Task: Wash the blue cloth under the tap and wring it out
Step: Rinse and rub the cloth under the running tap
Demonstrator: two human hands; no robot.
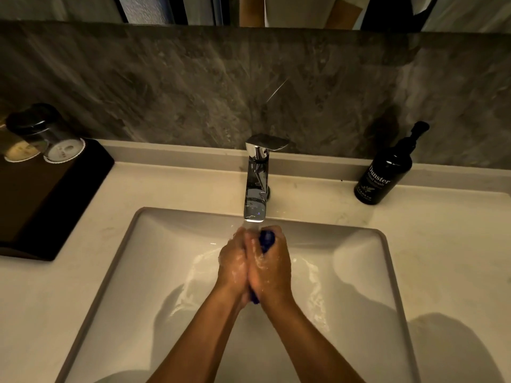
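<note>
Hands, left (233, 261) and right (272, 268), squeeze blue cloth (266, 240) under tap (255, 186), mid-basin (171, 272).

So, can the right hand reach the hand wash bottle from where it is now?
Probably yes, but not at once. The right hand is pressed with the left hand around the blue cloth under the tap. The bottle stands on that side with bare counter between.

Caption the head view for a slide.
Both hands squeeze the blue cloth under the running tap over the sink.
</note>
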